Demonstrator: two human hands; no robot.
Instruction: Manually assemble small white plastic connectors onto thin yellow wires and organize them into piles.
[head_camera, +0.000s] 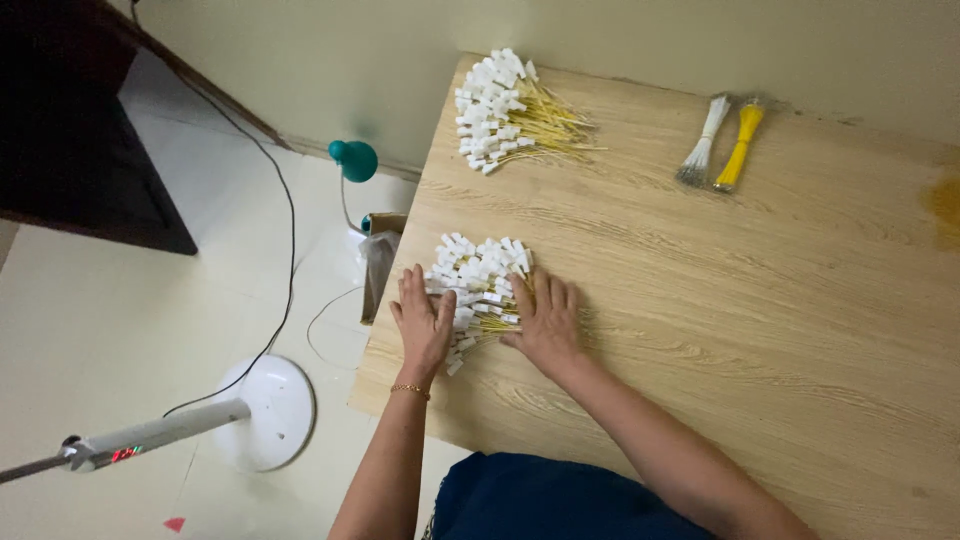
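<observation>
Hands flat on the wooden table (760, 300), both pressing on one pile of white-tagged yellow ties (478, 285) near the table's left edge. The left hand (422, 322) lies with fingers spread on the pile's left side, a thin gold bracelet (410, 389) at the wrist; the right hand (545, 318) rests on its right side, fingers spread too, neither grip pinching anything. It looks like the gathering and squaring step (the tags sit heaped, not aligned). Bunching them would call for both palms to close inward. A second, larger pile of tagged ties (505, 110) lies well apart at the far edge, with a white bundle (703, 145) and a yellow bundle (740, 148) touching beside it.
</observation>
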